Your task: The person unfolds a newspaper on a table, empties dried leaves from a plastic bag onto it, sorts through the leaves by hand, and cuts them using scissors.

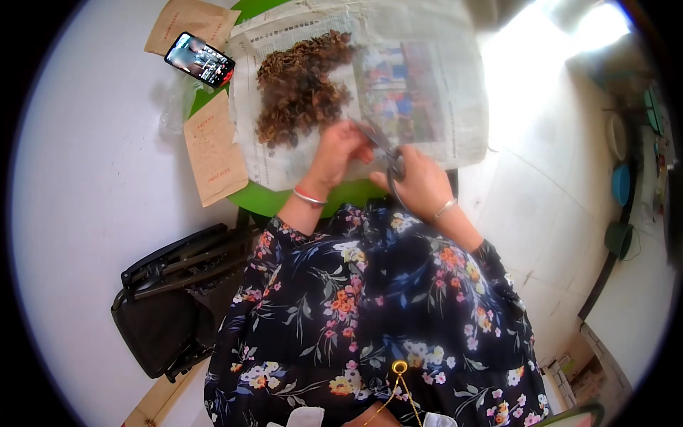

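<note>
My right hand (421,183) grips a pair of dark scissors (383,139) by the handles, its blades pointing up and left toward my other hand. Close to the blade tips, my left hand (340,151) has its fingers pinched together; whatever is between them is too small and blurred to name. Just beyond that hand lies a heap of dried, brown, shrivelled pieces (302,96), like dried mushrooms. They rest on spread newspaper (462,107), which covers much of a green table (274,201).
A lit phone (200,60) sits at the table's left edge, near a brown paper packet (215,153) and a clear plastic bag (173,108). A black folded chair (163,313) stands at lower left. Along the right are a blue basin (620,185) and a green bucket (618,240).
</note>
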The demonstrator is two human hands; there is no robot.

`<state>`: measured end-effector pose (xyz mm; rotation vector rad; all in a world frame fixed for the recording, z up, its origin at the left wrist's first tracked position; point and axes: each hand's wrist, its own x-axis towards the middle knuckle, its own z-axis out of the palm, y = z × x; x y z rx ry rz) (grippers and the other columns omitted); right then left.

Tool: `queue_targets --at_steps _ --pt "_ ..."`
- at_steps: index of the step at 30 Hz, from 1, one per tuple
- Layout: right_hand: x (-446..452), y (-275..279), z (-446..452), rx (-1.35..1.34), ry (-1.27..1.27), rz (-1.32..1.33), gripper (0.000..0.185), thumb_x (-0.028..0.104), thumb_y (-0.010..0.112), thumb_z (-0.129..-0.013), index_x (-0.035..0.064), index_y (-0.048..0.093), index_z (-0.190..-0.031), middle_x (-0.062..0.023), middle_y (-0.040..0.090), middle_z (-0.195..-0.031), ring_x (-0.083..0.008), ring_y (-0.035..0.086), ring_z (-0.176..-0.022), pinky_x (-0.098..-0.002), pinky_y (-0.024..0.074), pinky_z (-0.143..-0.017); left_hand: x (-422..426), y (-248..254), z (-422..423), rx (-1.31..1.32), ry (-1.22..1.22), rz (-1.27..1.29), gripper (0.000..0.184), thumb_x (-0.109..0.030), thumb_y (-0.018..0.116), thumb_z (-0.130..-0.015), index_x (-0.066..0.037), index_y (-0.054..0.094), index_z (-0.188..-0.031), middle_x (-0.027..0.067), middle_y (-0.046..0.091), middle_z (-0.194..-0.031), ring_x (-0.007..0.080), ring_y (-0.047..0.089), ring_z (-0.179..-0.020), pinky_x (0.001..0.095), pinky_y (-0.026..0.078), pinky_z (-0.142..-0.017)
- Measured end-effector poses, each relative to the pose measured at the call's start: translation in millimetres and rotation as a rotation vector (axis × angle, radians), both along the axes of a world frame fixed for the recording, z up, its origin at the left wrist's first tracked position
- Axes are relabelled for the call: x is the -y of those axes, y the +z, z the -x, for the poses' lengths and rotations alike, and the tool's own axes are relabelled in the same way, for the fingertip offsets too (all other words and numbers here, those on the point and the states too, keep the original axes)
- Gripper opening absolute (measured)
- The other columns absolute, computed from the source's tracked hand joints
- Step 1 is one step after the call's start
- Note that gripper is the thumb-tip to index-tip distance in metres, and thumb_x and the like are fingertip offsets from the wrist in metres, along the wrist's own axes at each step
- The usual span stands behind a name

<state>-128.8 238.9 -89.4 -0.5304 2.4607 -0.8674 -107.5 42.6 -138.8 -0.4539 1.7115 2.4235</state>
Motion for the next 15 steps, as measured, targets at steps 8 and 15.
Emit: queue_targets --at_steps 8,15 --pt "2 -15 0 -0.024 -0.005 -0.003 0.044 0.044 0.064 -0.088 0.002 0.058 -0.1 -0.0218 0.066 -0.088 -0.0392 0.063 -0.086 -0.0448 0.0489 -0.074 3 -5 2 0.009 -0.04 0.043 0.019 -0.01 0.059 -0.091 0.001 0.063 -0.106 0.0116 0.07 -0.09 0.0146 0.064 -0.065 0.026 0.054 -0.062" --pt "0 -23 -1 -0.095 0.01 -0.017 0.04 0.042 0.062 -0.09 0.0021 0.059 -0.097 -0.0222 0.066 -0.085 -0.0407 0.063 -0.083 -0.046 0.0491 -0.072 1 -4 3 0.071 -0.015 0.035 0.021 -0.009 0.06 -0.091 0.003 0.062 -0.108 0.0127 0.07 -0.09 0.0148 0.065 -0.066 0.0259 0.055 -0.062"
